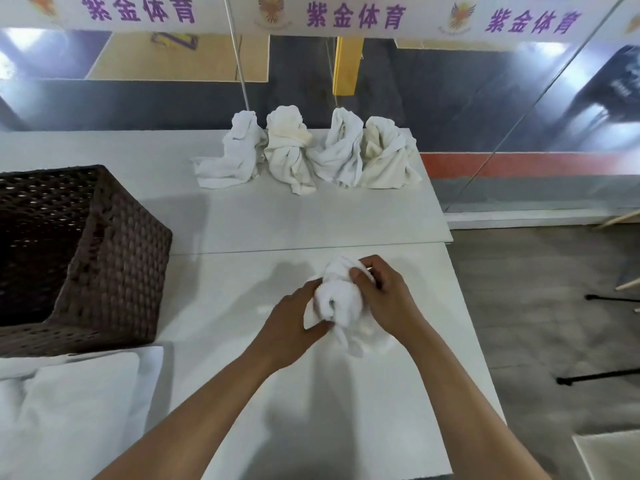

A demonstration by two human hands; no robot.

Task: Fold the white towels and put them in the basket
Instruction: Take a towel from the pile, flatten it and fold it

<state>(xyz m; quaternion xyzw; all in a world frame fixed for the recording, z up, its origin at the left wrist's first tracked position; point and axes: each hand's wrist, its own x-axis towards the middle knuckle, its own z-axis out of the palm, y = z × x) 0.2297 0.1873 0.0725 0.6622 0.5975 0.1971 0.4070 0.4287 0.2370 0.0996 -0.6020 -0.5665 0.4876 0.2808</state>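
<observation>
Forearms stretched over table (242, 220), left hand (294, 320) grip curled round crumpled towel (341, 299), right hand (384, 299) grip pinching its top

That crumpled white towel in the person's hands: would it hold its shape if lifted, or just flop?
Probably flop: the towel is bunched in soft folds, a loose end trailing onto the table. Likely light, as the left hand and right hand grip it easily. Its cloth surface seems unlikely to slip.
</observation>
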